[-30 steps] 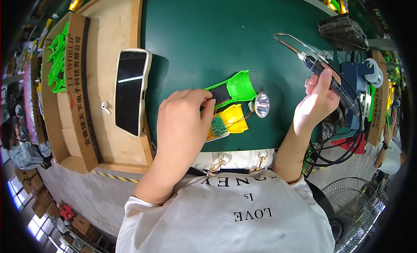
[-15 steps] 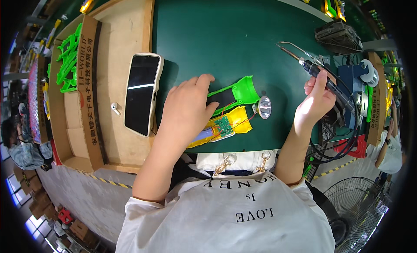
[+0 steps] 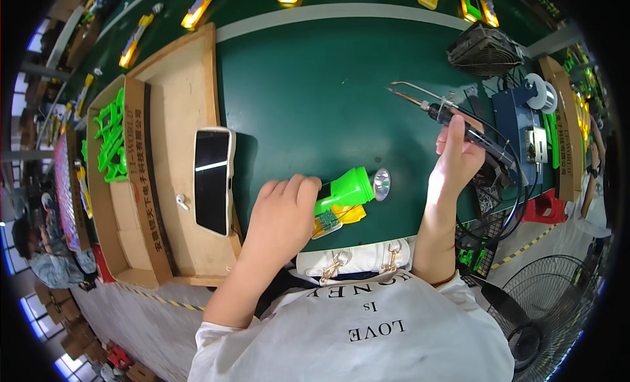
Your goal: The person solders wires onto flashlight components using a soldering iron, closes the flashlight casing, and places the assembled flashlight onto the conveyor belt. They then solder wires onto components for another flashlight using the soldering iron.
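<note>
My left hand [image 3: 285, 208] is closed around the rear of a green plastic flashlight shell [image 3: 349, 187], near the bench's front edge. At the shell's right end sits a shiny round reflector [image 3: 381, 185]; whether it is seated in the shell, I cannot tell. Partly covered by the shell and hand lies a yellow shell half [image 3: 351, 214] with a green circuit board [image 3: 326, 221] and thin red wires. In my right hand [image 3: 457, 159] is a soldering iron [image 3: 469, 129] with a thin curved guide tube, its tip pointing up-left, away from the shells.
Left of my hand, a phone [image 3: 213, 182] and a white earbud [image 3: 182, 201] lie on a wooden tray [image 3: 174, 100]. Beside them stands a cardboard box [image 3: 147, 211] with green frames. At right are a small fan [image 3: 484, 50], a solder spool [image 3: 542, 93] and dark cables [image 3: 518, 198].
The green shell has turned over and come down over the yellow half, its wide end now at the reflector. My right hand still holds the soldering iron. The whole view has shifted.
</note>
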`<state>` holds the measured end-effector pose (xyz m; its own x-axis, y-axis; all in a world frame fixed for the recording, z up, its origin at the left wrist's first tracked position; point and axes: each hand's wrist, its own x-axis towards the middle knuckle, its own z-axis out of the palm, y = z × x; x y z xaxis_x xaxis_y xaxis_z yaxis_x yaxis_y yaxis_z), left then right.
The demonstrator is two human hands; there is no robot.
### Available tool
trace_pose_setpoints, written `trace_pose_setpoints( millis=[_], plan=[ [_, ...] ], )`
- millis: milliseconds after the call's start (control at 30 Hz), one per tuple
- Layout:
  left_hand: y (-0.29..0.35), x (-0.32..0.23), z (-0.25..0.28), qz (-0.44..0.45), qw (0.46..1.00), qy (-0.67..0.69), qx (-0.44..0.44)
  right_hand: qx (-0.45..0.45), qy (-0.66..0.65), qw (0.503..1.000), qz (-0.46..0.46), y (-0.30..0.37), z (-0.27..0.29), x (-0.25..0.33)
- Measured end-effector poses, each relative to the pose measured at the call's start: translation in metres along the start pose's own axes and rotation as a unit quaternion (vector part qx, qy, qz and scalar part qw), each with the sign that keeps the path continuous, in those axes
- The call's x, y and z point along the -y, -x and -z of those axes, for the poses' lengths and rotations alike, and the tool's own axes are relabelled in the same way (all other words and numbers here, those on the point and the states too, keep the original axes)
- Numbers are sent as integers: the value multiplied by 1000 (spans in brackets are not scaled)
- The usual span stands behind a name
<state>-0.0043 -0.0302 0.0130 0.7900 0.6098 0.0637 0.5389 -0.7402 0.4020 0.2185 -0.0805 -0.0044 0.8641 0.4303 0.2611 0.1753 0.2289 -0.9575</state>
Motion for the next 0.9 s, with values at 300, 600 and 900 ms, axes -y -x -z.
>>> trace_pose_setpoints(
  millis=[300,600,900],
  plan=[
    [23,-36,-12,41,992,-115,-41,21,-90,996,-11,-3,5,3],
    [23,-22,-17,42,993,-108,33,-19,-66,998,-2,3,13,5],
    [-107,24,75,166,985,39,2,-75,47,994,65,20,53,-9]
  ],
)
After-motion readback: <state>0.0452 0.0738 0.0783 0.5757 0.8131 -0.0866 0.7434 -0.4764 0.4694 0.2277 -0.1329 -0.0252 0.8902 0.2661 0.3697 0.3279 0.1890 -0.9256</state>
